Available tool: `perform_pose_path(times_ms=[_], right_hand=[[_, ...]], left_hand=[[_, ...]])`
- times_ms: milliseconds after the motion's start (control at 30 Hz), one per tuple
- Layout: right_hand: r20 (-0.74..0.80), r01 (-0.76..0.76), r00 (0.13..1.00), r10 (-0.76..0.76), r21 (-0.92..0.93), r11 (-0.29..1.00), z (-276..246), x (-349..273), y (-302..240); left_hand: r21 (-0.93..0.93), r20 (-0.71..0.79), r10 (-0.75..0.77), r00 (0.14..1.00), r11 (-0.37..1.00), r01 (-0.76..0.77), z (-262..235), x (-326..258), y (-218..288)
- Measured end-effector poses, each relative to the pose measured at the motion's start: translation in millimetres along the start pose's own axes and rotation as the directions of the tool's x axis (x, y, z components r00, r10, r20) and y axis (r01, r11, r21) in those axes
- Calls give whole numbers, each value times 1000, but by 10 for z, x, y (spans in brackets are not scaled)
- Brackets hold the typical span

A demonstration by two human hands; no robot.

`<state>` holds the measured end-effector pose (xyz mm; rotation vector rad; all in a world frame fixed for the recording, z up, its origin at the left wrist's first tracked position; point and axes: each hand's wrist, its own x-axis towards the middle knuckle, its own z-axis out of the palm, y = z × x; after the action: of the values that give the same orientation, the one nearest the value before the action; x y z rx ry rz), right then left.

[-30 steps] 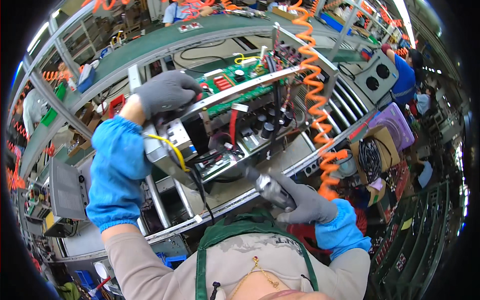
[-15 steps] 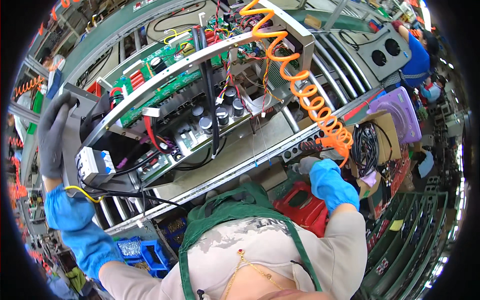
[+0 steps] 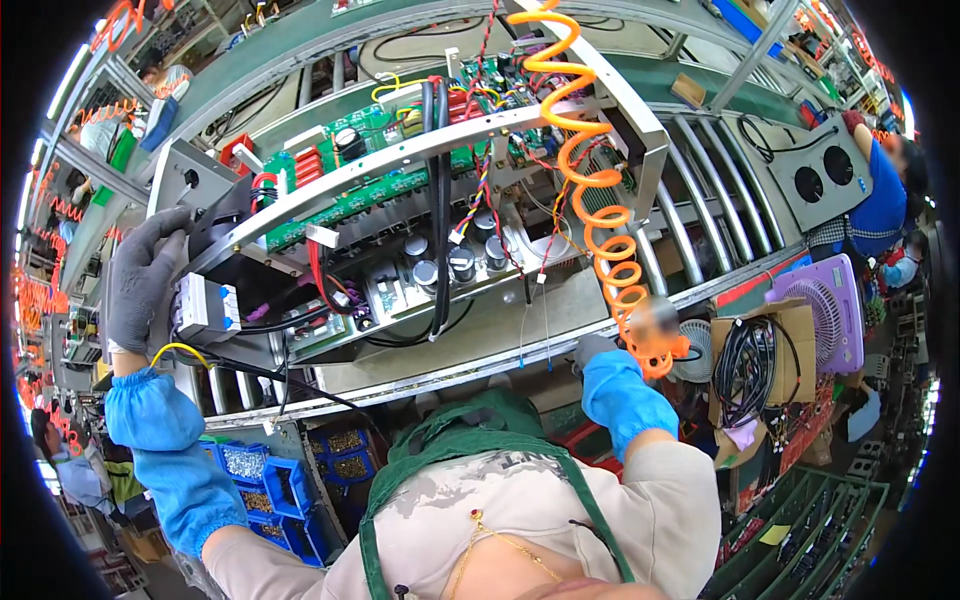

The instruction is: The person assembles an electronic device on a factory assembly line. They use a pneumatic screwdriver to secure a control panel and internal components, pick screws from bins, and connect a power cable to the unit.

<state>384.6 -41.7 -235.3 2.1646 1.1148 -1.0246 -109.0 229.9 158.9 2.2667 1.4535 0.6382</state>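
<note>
In a grey glove, my left hand (image 3: 145,280) grips the left end panel of a metal chassis (image 3: 385,148), fingers bent over its edge. Beside that hand is a light grey breaker block (image 3: 205,308) with blue parts, wired with black cable. A green circuit board (image 3: 345,190), round capacitors (image 3: 462,262) and bundled wires fill the open chassis. My right hand (image 3: 597,350), also gloved, is low against the near rail of the conveyor. Its fingers are mostly hidden behind the blue sleeve cover, so its hold does not show. An orange coiled air hose (image 3: 600,180) hangs down just right of it.
Metal rollers (image 3: 705,200) carry on to the right, toward a grey panel (image 3: 825,175) with two round openings and a co-worker in blue (image 3: 880,205). A box of black cables (image 3: 750,370) and a purple fan (image 3: 828,310) stand nearby. Blue bins (image 3: 290,488) hold small hardware at lower left.
My right hand has shifted left, away from the lower end of the hose and closer to the rail. My left fingers have bent further around the panel edge. The whole view has swung slightly.
</note>
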Motion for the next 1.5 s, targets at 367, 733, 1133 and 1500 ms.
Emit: perform_pose_path(times_ms=[367,733,1133,1500], right_hand=[[-879,274,476,-19,169,-947,-1556,-1802,-567],[-892,993,82,444,36,-111,-2256,-1783,-336],[-825,908,-182,535,68,413,-2586,-937,-522],[-908,935,-237,345,-117,334,-3278,-234,-730]], left_hand=[[-131,-25,91,996,987,-94,4,-12,12],[-76,-200,76,977,993,-93,-51,1033,-842],[-401,-72,-63,995,916,29,-91,1043,-872],[-311,-413,-242,878,944,114,-10,-46,-709]])
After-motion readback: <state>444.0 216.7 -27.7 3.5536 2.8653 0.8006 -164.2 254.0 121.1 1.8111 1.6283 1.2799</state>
